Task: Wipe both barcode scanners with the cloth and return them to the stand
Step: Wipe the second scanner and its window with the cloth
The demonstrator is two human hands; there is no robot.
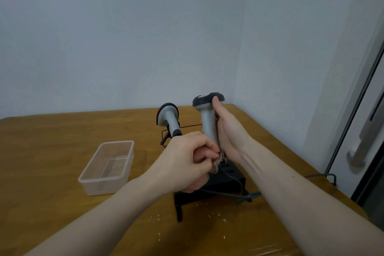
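Note:
My right hand grips a grey barcode scanner upright above the black stand, its dark head on top. My left hand is closed on a pink cloth pressed against the lower end of that scanner's handle, where a braided cord hangs. A second grey scanner rests in the stand's wire holder behind my left hand, its head tilted toward the wall. A grey cable trails from the stand to the right.
A clear empty plastic box stands on the wooden table to the left of the stand. Small crumbs lie in front of the stand. The wall is close behind, and the table edge and a window frame lie right.

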